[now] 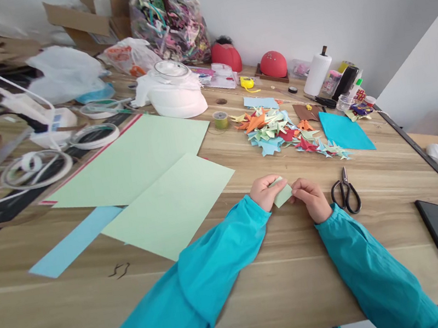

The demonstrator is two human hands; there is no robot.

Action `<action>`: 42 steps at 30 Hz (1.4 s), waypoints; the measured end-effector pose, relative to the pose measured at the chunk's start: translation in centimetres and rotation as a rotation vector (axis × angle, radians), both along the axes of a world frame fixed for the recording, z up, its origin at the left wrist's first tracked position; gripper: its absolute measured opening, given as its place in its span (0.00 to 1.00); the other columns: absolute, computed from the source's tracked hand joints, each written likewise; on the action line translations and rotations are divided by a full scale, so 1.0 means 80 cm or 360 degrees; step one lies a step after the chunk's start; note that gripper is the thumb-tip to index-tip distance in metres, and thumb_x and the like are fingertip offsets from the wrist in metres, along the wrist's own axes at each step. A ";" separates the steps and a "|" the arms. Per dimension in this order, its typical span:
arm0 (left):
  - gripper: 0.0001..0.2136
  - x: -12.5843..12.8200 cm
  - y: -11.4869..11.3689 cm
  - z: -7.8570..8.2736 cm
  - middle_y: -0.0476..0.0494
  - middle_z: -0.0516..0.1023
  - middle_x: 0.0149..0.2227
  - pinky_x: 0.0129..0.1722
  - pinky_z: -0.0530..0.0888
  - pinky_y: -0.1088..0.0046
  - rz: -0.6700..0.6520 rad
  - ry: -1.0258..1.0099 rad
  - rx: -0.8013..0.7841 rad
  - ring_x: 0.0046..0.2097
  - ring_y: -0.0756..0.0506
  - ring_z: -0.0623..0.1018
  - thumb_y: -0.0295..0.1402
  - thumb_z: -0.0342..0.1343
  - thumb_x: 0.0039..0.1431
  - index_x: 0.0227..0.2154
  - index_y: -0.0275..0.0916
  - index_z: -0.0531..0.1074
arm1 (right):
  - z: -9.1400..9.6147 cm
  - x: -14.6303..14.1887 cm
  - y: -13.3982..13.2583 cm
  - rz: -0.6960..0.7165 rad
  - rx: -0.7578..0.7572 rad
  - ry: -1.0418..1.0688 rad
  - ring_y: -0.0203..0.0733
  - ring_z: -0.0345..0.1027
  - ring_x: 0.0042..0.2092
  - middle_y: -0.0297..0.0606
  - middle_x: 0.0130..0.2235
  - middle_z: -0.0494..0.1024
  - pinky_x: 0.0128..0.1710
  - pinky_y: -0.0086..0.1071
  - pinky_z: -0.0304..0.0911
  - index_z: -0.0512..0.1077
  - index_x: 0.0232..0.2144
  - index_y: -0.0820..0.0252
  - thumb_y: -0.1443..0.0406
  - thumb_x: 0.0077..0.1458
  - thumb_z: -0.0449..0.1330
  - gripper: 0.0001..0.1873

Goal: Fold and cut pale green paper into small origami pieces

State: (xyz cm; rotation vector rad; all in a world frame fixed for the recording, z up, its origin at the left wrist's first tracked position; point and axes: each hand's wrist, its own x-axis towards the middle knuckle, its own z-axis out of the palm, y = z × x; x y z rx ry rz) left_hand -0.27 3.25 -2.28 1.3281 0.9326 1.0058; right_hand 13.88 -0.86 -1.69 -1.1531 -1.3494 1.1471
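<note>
Though loosely curled, hands (264, 194) on paper (283, 196)

A small, straight-edged piece of pale green paper (283, 195), partly covered on its left side, is held aslant, one corner toward the tabletop's (280, 287) near edge, well in from its right edge.

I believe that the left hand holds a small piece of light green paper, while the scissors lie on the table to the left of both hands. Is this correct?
Not quite: the head view shows the scissors on the table to the right of both hands. The left hand does hold a small piece of light green paper.
</note>
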 end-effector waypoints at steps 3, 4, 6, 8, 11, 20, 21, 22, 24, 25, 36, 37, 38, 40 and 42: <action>0.15 -0.003 0.009 -0.005 0.52 0.64 0.18 0.21 0.60 0.77 0.0190 -0.0135 -0.0109 0.22 0.53 0.63 0.45 0.57 0.43 0.18 0.35 0.67 | 0.002 -0.001 -0.002 0.0012 0.0028 0.0009 0.36 0.62 0.25 0.32 0.20 0.70 0.29 0.31 0.58 0.68 0.16 0.58 0.64 0.45 0.57 0.10; 0.16 -0.003 0.011 -0.007 0.53 0.64 0.18 0.21 0.60 0.77 0.0209 -0.0184 -0.0142 0.22 0.53 0.63 0.45 0.58 0.42 0.18 0.35 0.67 | 0.002 -0.002 -0.002 0.0008 0.0030 0.0006 0.36 0.62 0.26 0.33 0.20 0.70 0.29 0.31 0.58 0.68 0.15 0.58 0.64 0.45 0.57 0.10; 0.16 -0.004 0.014 -0.009 0.53 0.65 0.18 0.20 0.60 0.78 0.0204 -0.0237 -0.0161 0.22 0.54 0.63 0.45 0.59 0.41 0.18 0.35 0.67 | 0.002 -0.003 -0.003 -0.0017 0.0020 0.0007 0.36 0.62 0.26 0.33 0.21 0.71 0.29 0.32 0.59 0.68 0.16 0.58 0.62 0.46 0.58 0.11; 0.16 -0.003 0.012 -0.008 0.52 0.65 0.18 0.20 0.61 0.78 0.0176 -0.0226 -0.0147 0.22 0.54 0.64 0.45 0.59 0.42 0.18 0.35 0.67 | 0.002 -0.005 -0.003 -0.0043 0.0013 0.0021 0.36 0.63 0.25 0.33 0.21 0.71 0.29 0.32 0.59 0.69 0.19 0.58 0.58 0.47 0.59 0.11; 0.16 -0.001 0.007 -0.004 0.52 0.66 0.19 0.21 0.62 0.78 0.0164 -0.0213 -0.0137 0.23 0.54 0.64 0.45 0.59 0.43 0.19 0.35 0.68 | 0.000 -0.006 -0.002 -0.0027 0.0020 0.0011 0.36 0.63 0.25 0.32 0.22 0.72 0.29 0.32 0.60 0.69 0.24 0.57 0.54 0.48 0.59 0.13; 0.13 0.000 0.004 -0.003 0.51 0.67 0.19 0.24 0.63 0.77 0.0084 -0.0122 -0.0071 0.24 0.52 0.66 0.41 0.58 0.42 0.19 0.34 0.71 | -0.005 -0.004 0.002 -0.0130 -0.0003 0.0060 0.35 0.63 0.23 0.30 0.19 0.69 0.27 0.30 0.60 0.69 0.23 0.57 0.55 0.47 0.60 0.12; 0.12 0.000 0.003 -0.003 0.51 0.67 0.18 0.24 0.63 0.77 0.0071 -0.0079 -0.0037 0.24 0.52 0.66 0.39 0.58 0.42 0.18 0.34 0.70 | -0.005 -0.004 0.002 -0.0148 -0.0006 0.0073 0.35 0.62 0.23 0.29 0.19 0.69 0.26 0.30 0.60 0.69 0.23 0.57 0.55 0.47 0.60 0.12; 0.11 0.001 0.002 -0.002 0.51 0.67 0.18 0.24 0.63 0.77 0.0057 -0.0040 -0.0006 0.24 0.52 0.66 0.38 0.58 0.42 0.18 0.34 0.71 | -0.005 -0.003 0.002 -0.0160 -0.0007 0.0075 0.35 0.62 0.23 0.29 0.19 0.68 0.25 0.30 0.59 0.68 0.23 0.57 0.55 0.46 0.60 0.12; 0.09 0.002 0.000 -0.001 0.50 0.68 0.18 0.24 0.63 0.76 0.0047 0.0022 0.0047 0.24 0.52 0.66 0.36 0.57 0.42 0.18 0.34 0.71 | -0.006 -0.003 0.002 -0.0186 -0.0011 0.0040 0.34 0.61 0.23 0.28 0.19 0.67 0.23 0.29 0.58 0.68 0.22 0.57 0.54 0.46 0.60 0.13; 0.08 0.002 -0.001 0.000 0.50 0.68 0.18 0.24 0.63 0.76 0.0043 0.0039 0.0059 0.24 0.52 0.66 0.35 0.57 0.42 0.19 0.34 0.72 | -0.007 -0.003 0.002 -0.0203 -0.0014 0.0014 0.34 0.59 0.22 0.28 0.19 0.66 0.22 0.28 0.56 0.67 0.22 0.58 0.54 0.46 0.60 0.14; 0.05 0.004 -0.008 -0.006 0.52 0.65 0.12 0.19 0.62 0.78 -0.0204 0.0075 0.0004 0.17 0.53 0.66 0.31 0.54 0.42 0.16 0.36 0.67 | -0.019 0.008 0.015 -0.0619 -0.0191 0.0463 0.30 0.54 0.19 0.26 0.17 0.63 0.18 0.26 0.50 0.64 0.21 0.58 0.52 0.40 0.64 0.18; 0.06 0.003 -0.008 -0.006 0.52 0.65 0.12 0.19 0.62 0.78 -0.0198 0.0077 0.0019 0.17 0.53 0.65 0.31 0.54 0.42 0.16 0.36 0.67 | -0.017 0.009 0.016 -0.0638 -0.0226 0.0523 0.30 0.54 0.19 0.26 0.17 0.63 0.18 0.26 0.50 0.63 0.20 0.58 0.52 0.39 0.64 0.19; 0.06 0.003 -0.008 -0.005 0.52 0.65 0.12 0.19 0.62 0.78 -0.0186 0.0072 0.0021 0.17 0.53 0.65 0.31 0.54 0.42 0.16 0.36 0.67 | -0.016 0.009 0.016 -0.0636 -0.0251 0.0560 0.30 0.54 0.19 0.26 0.17 0.63 0.18 0.26 0.50 0.63 0.20 0.59 0.53 0.38 0.65 0.19; 0.07 0.003 -0.009 -0.004 0.52 0.65 0.12 0.19 0.63 0.78 -0.0168 0.0043 -0.0008 0.17 0.53 0.66 0.33 0.54 0.44 0.17 0.36 0.66 | -0.016 0.008 0.015 -0.0581 -0.0248 0.0550 0.30 0.55 0.19 0.26 0.17 0.64 0.18 0.26 0.51 0.63 0.20 0.59 0.53 0.38 0.66 0.19; 0.09 0.004 -0.009 -0.003 0.52 0.66 0.13 0.19 0.64 0.77 -0.0173 0.0025 -0.0041 0.18 0.53 0.66 0.36 0.55 0.45 0.17 0.36 0.67 | -0.019 0.007 0.013 -0.0497 -0.0190 0.0466 0.30 0.55 0.19 0.26 0.17 0.65 0.19 0.26 0.50 0.65 0.21 0.59 0.54 0.40 0.65 0.17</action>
